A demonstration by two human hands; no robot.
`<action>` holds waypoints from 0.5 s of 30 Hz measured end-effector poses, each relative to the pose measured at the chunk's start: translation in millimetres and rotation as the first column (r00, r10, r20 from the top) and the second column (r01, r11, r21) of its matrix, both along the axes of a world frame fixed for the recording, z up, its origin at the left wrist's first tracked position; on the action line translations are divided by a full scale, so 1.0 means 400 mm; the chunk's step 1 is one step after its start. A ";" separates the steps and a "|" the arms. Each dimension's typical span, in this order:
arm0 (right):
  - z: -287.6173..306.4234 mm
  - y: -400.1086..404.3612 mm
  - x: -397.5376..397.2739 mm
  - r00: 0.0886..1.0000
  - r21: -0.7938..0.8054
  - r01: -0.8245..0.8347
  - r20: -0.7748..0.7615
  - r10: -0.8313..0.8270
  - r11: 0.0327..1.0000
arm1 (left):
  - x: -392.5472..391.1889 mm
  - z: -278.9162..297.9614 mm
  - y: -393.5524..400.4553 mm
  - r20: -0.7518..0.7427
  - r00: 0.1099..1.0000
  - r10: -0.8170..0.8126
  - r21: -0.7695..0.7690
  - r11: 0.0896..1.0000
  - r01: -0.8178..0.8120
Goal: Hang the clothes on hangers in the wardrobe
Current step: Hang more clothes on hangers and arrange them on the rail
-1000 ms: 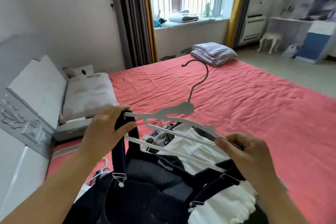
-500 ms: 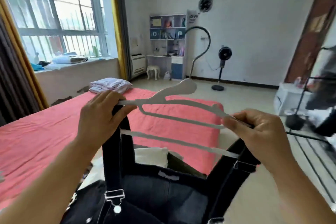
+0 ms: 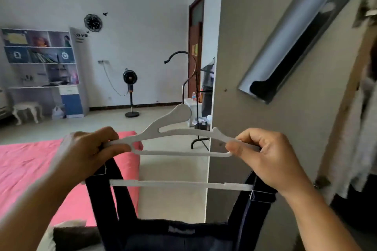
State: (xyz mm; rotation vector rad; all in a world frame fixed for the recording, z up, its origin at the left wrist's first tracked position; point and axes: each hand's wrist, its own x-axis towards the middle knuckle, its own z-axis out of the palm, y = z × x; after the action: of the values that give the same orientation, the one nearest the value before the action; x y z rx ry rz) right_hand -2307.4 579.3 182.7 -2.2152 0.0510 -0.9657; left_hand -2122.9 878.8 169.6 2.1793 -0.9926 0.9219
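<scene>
Pinching the hanger (image 3: 179, 128), both hands' fingers (image 3: 234, 146) near wardrobe door (image 3: 265, 108), pink bed (image 3: 30, 159)

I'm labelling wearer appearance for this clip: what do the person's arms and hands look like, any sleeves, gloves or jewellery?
Both forearms are bare up to the frame's lower edge, with no sleeve in view. The left hand and right hand wear no gloves; no rings, watch or wristband show, and nails look short and unpainted.

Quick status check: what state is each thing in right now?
Left hand: grips the hanger's left end.
Right hand: pinches its right end.
Hanger: held up roughly level, hook on top.
Dungarees: hanging from the hanger by both straps.
Wardrobe door: open.
Brown door: closed.
</scene>
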 end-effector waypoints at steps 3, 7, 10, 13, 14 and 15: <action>0.010 -0.085 -0.078 0.996 0.007 0.083 0.011 -0.083 0.997 | -0.008 0.015 -0.142 0.024 0.987 -0.159 -0.026 0.987 0.159; 0.030 -0.169 -0.182 0.965 -0.022 0.256 0.068 -0.254 0.967 | -0.078 0.012 -0.343 0.192 0.957 -0.216 -0.121 0.963 0.241; 0.055 -0.214 -0.262 0.933 -0.057 0.339 0.147 -0.328 0.939 | -0.144 0.029 -0.462 0.173 0.967 -0.188 -0.216 0.950 0.223; 0.078 -0.248 -0.335 0.909 -0.096 0.392 0.190 -0.370 0.915 | -0.169 0.046 -0.553 0.162 0.949 -0.270 -0.213 0.930 0.300; 0.083 -0.260 -0.355 0.890 -0.111 0.434 0.208 -0.406 0.894 | -0.174 0.052 -0.581 0.162 0.931 -0.327 -0.213 0.910 0.357; 0.086 -0.271 -0.379 0.855 -0.133 0.500 0.231 -0.464 0.856 | -0.184 0.058 -0.612 0.160 0.905 -0.394 -0.207 0.883 0.421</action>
State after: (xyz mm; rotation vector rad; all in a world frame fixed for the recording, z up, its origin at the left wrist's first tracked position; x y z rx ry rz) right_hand -2459.0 471.0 217.3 -2.3171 0.4695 -1.5119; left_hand -2196.7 634.1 192.8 1.6455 -1.2657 0.9117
